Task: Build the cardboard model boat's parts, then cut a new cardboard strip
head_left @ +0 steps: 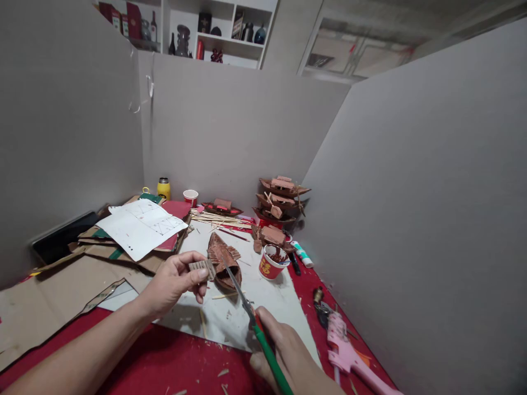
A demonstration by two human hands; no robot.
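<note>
My left hand [181, 282] pinches a small ribbed brown piece [200, 267] between thumb and fingers. In my right hand [284, 351] are scissors [267, 351] with green handles, their blades pointing up and left, just right of the ribbed piece. Beyond both hands, a brown model boat [216, 247] lies on a white board [242, 323], with slatted pieces across its middle and a curved cover near its closer end. The blades overlap the boat in this view; whether they touch it I cannot tell.
A red paper cup [267, 270] holds dark sticks. Stacked model boats [282, 198] stand behind it. A pink glue gun [343, 345] lies at right. Thin wooden sticks [222, 220] lie at the back. White papers [140, 222] rest on cardboard [61, 280] at left. Grey partitions [242, 120] enclose the table.
</note>
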